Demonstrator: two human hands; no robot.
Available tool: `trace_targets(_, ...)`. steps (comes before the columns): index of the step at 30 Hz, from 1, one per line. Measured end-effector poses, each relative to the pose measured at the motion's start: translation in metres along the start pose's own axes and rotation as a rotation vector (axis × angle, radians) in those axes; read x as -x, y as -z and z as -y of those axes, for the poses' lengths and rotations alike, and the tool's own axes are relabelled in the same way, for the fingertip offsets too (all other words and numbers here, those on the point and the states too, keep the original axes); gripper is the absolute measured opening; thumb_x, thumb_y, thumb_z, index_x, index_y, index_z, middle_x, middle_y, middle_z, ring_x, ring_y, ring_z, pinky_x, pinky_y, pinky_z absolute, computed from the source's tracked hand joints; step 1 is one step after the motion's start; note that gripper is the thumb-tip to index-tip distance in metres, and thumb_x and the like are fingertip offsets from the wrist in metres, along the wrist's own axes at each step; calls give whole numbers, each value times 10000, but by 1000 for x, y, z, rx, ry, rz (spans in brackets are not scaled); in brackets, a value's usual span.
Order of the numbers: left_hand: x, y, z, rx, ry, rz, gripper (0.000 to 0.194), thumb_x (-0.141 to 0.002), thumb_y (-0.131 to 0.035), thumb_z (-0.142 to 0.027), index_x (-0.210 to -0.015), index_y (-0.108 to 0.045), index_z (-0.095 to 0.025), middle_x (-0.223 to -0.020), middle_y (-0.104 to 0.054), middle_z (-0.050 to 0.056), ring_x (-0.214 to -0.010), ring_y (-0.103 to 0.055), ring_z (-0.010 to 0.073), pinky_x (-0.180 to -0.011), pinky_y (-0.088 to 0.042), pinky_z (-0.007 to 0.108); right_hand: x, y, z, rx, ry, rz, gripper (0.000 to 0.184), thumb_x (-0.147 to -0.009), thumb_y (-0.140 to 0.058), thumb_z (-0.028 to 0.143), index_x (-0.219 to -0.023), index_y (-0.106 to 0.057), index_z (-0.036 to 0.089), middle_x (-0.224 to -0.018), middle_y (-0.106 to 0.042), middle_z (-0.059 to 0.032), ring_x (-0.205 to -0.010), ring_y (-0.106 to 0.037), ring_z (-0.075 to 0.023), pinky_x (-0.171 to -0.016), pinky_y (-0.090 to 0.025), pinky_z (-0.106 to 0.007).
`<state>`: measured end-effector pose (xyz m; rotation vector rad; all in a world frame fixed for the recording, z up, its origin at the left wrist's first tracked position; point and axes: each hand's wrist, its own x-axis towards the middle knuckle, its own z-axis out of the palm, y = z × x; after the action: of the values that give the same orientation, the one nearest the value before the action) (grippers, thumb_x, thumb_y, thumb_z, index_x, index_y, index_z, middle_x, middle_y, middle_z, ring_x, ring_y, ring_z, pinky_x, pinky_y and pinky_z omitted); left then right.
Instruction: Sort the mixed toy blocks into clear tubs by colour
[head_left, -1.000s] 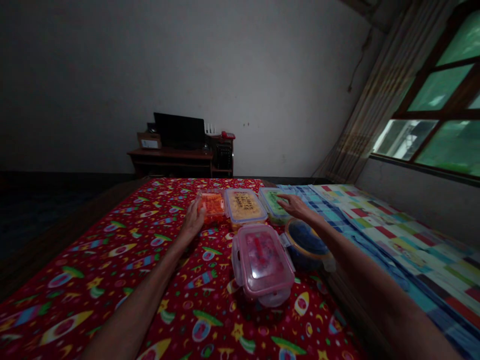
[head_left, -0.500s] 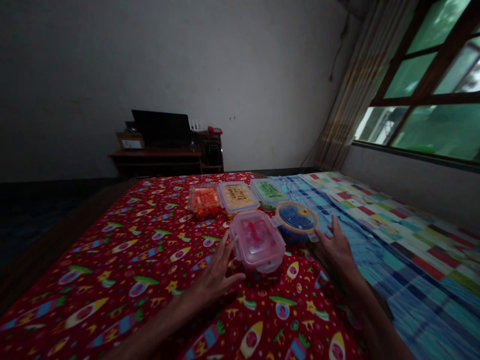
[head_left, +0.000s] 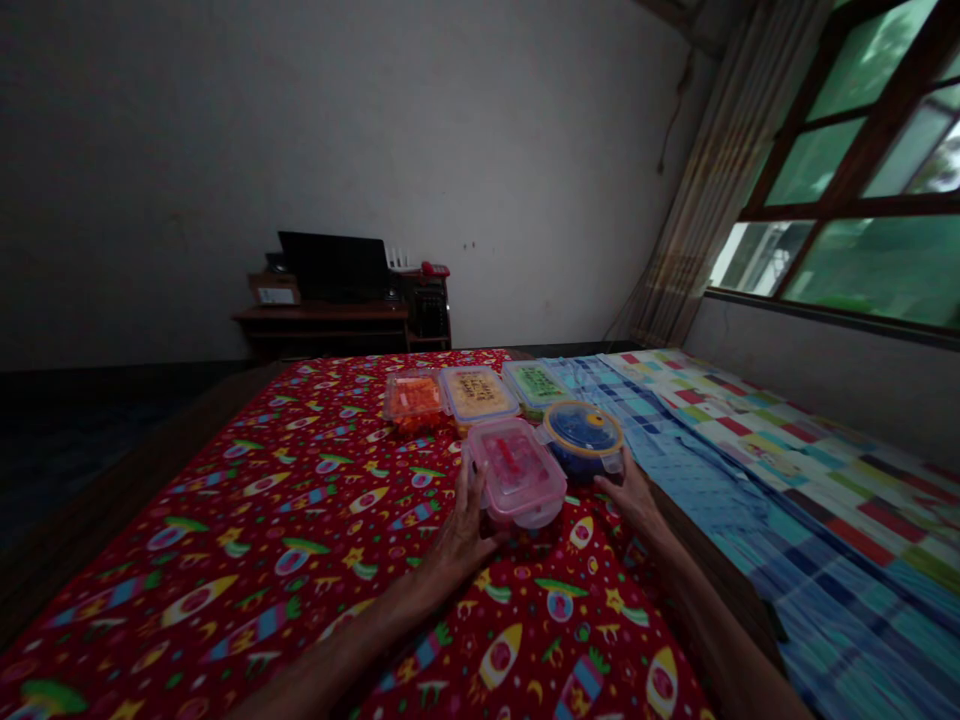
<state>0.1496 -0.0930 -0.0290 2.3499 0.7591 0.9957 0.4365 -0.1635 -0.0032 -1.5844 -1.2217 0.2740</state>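
A pink-lidded food container point(head_left: 517, 470) with reddish contents lies on the red cloth. My left hand point(head_left: 469, 520) rests against its left side, fingers at the edge and thumb stretched out by the front corner. Close on its right is a round food container point(head_left: 583, 430) with a blue, yellow-rimmed lid. The fingers of my right hand point(head_left: 634, 495) touch its right side, apart from the thumb near the front. Behind them stand a container of orange pieces point(head_left: 415, 400), a container of pale yellow contents point(head_left: 478, 394) and a green one point(head_left: 536, 385).
The red patterned cloth point(head_left: 300, 540) covers the near surface. A blue checked cloth point(head_left: 720, 500) and a multicoloured patchwork cloth point(head_left: 810, 430) lie on the right. A desk point(head_left: 322, 318) with a black monitor point(head_left: 334, 265) stands by the far wall. A curtained window point(head_left: 847, 190) is at right.
My right hand has moved left to the round container, which now sits slightly further left. My left hand has come in against the pink-lidded container. The camera view has shifted slightly.
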Motion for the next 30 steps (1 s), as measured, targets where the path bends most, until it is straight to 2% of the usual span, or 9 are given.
trace_targets(6, -1, 0, 0, -2, 34, -10, 1002, -789, -657, -389, -1469, 79, -354, -1562, 115, 112, -1425, -77, 342, -1098, -309, 510, -3, -5, 1, -79, -42, -3, 839, -681, -597, 413, -1410, -284, 142, -1361, -493, -170, -1197, -528, -272, -1001, -413, -451)
trace_targets(11, 15, 8, 4, -3, 128, -29, 912, -811, -615, -275, -1469, 7, -381, -1571, 61, 89, -1386, -268, 314, -1035, -414, 459, 14, 2, -7, -152, -272, -68, 804, -698, -562, 452, -1393, -309, 137, -1120, -652, -170, -916, -670, -268, -755, -547, -415)
trace_targets(15, 41, 31, 15, -26, 159, -109, 715, -879, -482, -273, -1463, -79, -363, -1547, -118, 106, -1232, -499, 238, -972, -476, 418, 41, 9, 15, -166, -296, -9, 458, -738, -527, 472, -1075, -576, 165, -893, -698, -116, -709, -675, -234, -629, -544, -355)
trace_targets(17, 52, 46, 20, -58, 196, -160, 550, -879, -441, -263, -1405, -286, -308, -1417, -379, 115, -1079, -597, 205, -894, -523, 382, 58, 4, 38, -120, -188, 115, 232, -758, -513, 404, -802, -614, 200, -714, -673, -58, -648, -645, -204, -605, -514, -310)
trace_targets(20, 62, 63, 20, -111, 195, -101, 233, -853, -390, -224, -944, -604, -232, -934, -631, 65, -832, -639, 195, -749, -546, 338, 84, -18, 74, -90, -8, 381, 166, -761, -439, 221, -664, -573, 204, -600, -602, 2, -558, -560, -136, -530, -423, -231)
trace_targets(22, 65, 68, 16, -142, 173, -17, 242, -828, -356, -178, -696, -555, -218, -738, -601, 37, -711, -612, 180, -671, -524, 309, 99, -41, 94, -85, 89, 582, 174, -699, -419, 129, -661, -577, 190, -616, -604, 13, -571, -542, -113, -534, -387, -203)
trace_targets(25, 69, 66, 11, -200, 161, 26, 236, -808, -357, -153, -641, -512, -216, -706, -577, 26, -662, -574, 168, -644, -495, 294, 110, -81, 115, -19, 284, 911, 181, -707, -434, 112, -711, -603, 178, -655, -618, 21, -541, -496, -84, -507, -338, -180)
trace_targets(27, 74, 63, 12, -223, 151, 20, 212, -811, -385, -175, -668, -533, -225, -727, -581, 27, -691, -576, 174, -667, -496, 296, 110, -108, 122, 65, 497, 1015, 132, -740, -471, 152, -716, -599, 174, -675, -618, 11, -539, -455, -83, -509, -316, -192)
trace_targets(30, 82, 60, 20, -240, 150, -4, 166, -811, -430, -215, -746, -580, -242, -780, -595, 34, -760, -588, 189, -704, -502, 296, 107, -143, 124, 178, 709, 1034, 83, -763, -519, 205, -744, -592, 170, -711, -622, -11, -568, -445, -100, -540, -320, -216)
